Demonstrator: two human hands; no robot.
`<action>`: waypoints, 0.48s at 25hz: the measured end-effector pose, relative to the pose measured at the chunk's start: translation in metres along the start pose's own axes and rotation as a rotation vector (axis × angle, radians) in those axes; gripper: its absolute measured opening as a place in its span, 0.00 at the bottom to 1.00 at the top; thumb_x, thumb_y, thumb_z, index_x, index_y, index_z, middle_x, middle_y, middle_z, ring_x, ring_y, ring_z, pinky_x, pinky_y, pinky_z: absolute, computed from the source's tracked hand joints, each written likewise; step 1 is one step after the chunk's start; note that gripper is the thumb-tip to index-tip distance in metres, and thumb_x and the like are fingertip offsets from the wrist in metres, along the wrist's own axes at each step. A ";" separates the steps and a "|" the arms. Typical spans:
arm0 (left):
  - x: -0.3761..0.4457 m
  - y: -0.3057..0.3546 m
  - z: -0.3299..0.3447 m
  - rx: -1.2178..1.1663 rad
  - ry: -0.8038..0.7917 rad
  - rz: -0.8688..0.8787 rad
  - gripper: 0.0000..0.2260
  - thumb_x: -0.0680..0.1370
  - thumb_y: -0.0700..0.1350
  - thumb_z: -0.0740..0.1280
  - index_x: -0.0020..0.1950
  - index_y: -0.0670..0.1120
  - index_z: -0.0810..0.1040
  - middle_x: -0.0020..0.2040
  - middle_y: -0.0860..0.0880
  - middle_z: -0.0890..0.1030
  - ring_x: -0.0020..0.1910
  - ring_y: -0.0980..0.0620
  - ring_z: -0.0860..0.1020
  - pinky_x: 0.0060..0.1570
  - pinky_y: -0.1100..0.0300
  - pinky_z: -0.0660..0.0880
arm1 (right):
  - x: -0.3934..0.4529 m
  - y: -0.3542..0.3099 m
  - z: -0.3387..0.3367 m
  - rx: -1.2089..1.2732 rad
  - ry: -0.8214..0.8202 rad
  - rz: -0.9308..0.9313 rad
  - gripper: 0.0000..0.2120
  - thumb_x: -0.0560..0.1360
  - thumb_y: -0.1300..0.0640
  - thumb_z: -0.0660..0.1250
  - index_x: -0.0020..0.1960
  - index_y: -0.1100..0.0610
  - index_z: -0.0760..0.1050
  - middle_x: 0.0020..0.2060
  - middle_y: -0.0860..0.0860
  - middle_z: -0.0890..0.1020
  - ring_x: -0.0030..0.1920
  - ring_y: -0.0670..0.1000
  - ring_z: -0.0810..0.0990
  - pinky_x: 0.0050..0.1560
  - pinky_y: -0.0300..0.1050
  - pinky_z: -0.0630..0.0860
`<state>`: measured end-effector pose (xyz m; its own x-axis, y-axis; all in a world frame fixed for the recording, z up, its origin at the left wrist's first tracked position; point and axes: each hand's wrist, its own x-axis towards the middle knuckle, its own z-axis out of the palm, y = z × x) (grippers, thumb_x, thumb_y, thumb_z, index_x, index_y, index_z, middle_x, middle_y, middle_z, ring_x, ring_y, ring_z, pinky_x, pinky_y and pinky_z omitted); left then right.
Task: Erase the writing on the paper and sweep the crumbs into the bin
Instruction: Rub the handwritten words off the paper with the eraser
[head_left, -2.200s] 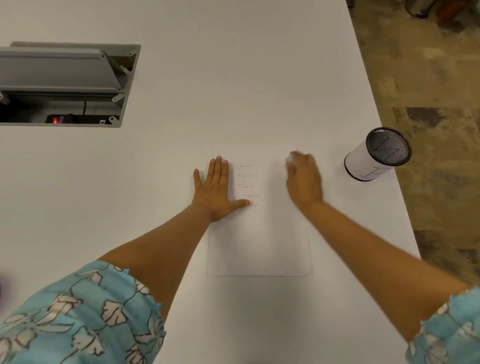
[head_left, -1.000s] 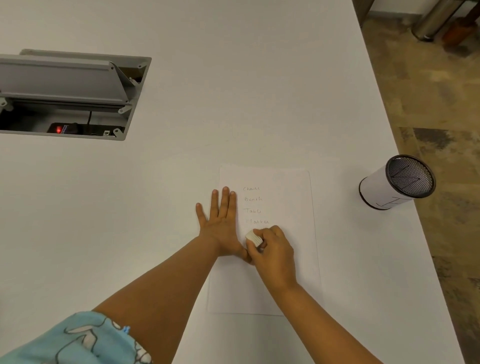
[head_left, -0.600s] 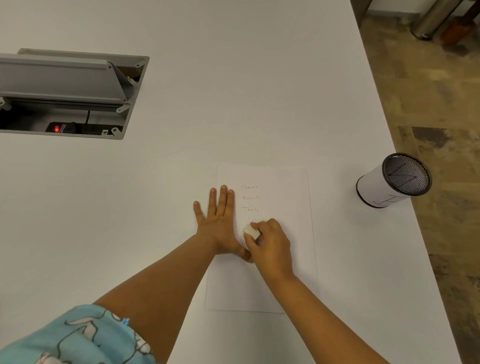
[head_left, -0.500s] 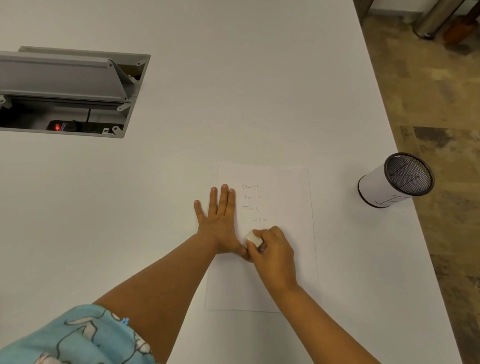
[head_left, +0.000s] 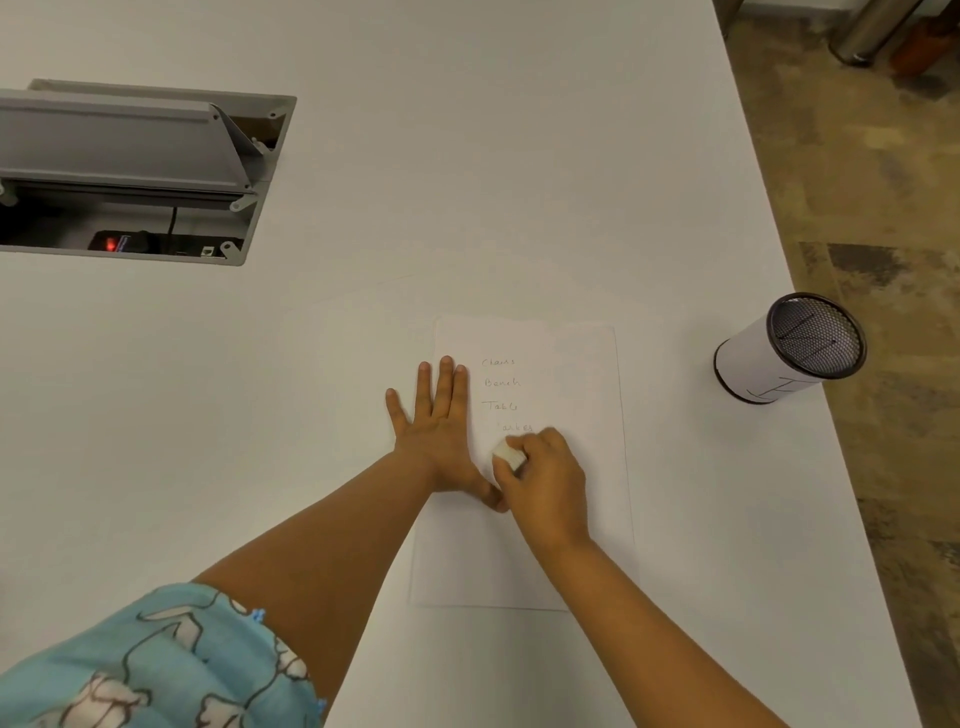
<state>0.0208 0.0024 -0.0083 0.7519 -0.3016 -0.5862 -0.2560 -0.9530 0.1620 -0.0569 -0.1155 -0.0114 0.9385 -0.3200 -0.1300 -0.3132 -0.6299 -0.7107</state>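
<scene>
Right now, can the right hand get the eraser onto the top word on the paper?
Probably yes. The right hand pinches the eraser just below the lowest word, and the paper between it and the top word is bare. The left hand lies flat beside the words, not over them.

Four handwritten pencil lines were seen on the paper (head_left: 571, 467), stacked near its top left. The first could be read roughly as "Chairs", the second as "Bench", the third as "Table" (its last letter was faint). The fourth line was partly smudged and could not be made out. Dark strokes were marked on the bin (head_left: 753, 369), unreadable.
</scene>
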 end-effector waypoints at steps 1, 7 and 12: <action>0.000 0.000 -0.001 0.003 -0.008 -0.003 0.70 0.51 0.74 0.70 0.67 0.47 0.20 0.71 0.47 0.24 0.68 0.44 0.23 0.62 0.36 0.28 | 0.012 -0.005 0.001 -0.021 0.002 0.008 0.13 0.72 0.55 0.69 0.54 0.59 0.76 0.49 0.54 0.78 0.47 0.52 0.78 0.46 0.33 0.70; 0.000 0.001 -0.004 0.001 -0.040 -0.014 0.71 0.49 0.75 0.69 0.66 0.47 0.19 0.71 0.47 0.23 0.67 0.44 0.21 0.62 0.36 0.27 | -0.008 0.003 -0.005 0.006 0.023 0.026 0.13 0.72 0.55 0.69 0.53 0.59 0.76 0.44 0.49 0.75 0.45 0.50 0.78 0.41 0.25 0.67; 0.000 0.001 -0.007 -0.015 -0.074 -0.016 0.72 0.48 0.76 0.69 0.65 0.48 0.18 0.69 0.48 0.21 0.63 0.46 0.18 0.60 0.37 0.26 | 0.017 -0.002 -0.005 -0.035 0.029 0.029 0.11 0.71 0.57 0.69 0.52 0.60 0.77 0.45 0.53 0.77 0.42 0.48 0.74 0.39 0.29 0.66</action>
<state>0.0246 0.0016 -0.0029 0.7088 -0.2844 -0.6455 -0.2348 -0.9581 0.1644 -0.0407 -0.1234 -0.0083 0.9246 -0.3582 -0.1296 -0.3452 -0.6441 -0.6826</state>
